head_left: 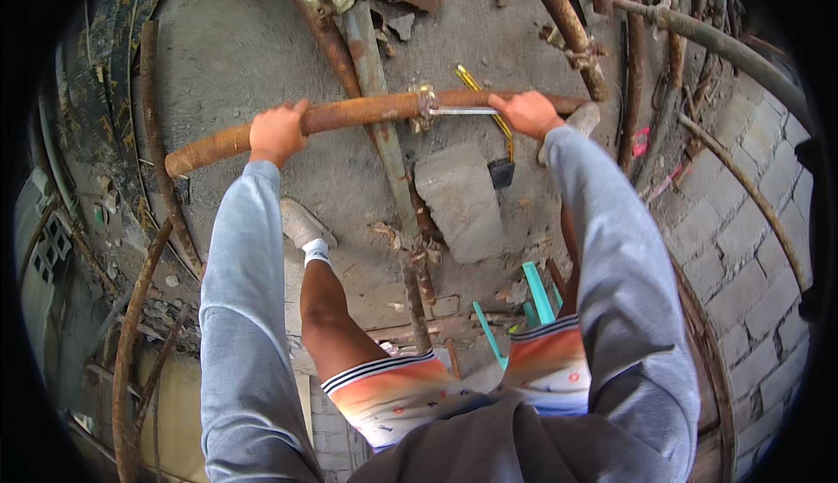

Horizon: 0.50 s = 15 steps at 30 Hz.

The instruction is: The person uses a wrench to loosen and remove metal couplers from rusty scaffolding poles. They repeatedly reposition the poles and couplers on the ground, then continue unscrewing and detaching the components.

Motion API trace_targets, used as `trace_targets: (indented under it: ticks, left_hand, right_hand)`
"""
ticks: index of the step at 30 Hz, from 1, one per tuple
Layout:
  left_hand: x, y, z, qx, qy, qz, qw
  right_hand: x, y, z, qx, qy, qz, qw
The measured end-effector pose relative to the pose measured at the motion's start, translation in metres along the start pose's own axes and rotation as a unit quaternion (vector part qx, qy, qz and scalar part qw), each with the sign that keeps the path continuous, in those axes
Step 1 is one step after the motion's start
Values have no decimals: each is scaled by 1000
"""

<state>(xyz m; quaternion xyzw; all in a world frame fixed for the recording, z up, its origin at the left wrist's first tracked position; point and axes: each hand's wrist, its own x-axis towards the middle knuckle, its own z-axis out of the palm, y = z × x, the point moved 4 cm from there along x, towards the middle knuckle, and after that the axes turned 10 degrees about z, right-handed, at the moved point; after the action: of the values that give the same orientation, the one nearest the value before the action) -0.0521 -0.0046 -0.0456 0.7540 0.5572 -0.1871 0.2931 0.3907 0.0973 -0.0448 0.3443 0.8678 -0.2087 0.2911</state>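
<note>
A rusty steel pipe point(358, 112) lies crosswise ahead of me, over other pipes. My left hand point(278, 132) is wrapped round it near its left end. Towards its middle sits a metal scaffold clamp point(426, 106). A thin silver tool handle point(463, 110) reaches from the clamp into my right hand point(529, 115), whose fingers are closed on it beside the pipe. The tool's far end at the clamp is too small to make out. Just below lies a yellow-and-black stick-like tool point(507, 134) with a black block at its end.
A grey concrete slab point(460, 199) lies between my feet, beside a long greyish pipe point(397, 191) running away from me. Rusty pipes point(567, 16) with clamps cross the far side. More pipes point(150, 116) lie at left. Grey block paving point(751, 300) is at right, turquoise pieces point(538, 293) near my legs.
</note>
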Motion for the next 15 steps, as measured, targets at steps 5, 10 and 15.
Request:
trace_targets:
  ticks: [5, 10, 15]
  left_hand:
    - [-2, 2, 6, 7, 25, -8, 1000]
    - [-8, 6, 5, 18, 32, -6, 999]
    - [-6, 8, 1, 10, 55, 4, 998]
  right_hand:
    - [50, 23, 22, 21, 49, -32, 998]
    - [88, 30, 19, 39, 86, -85, 992]
    - [127, 39, 25, 35, 55, -133, 989]
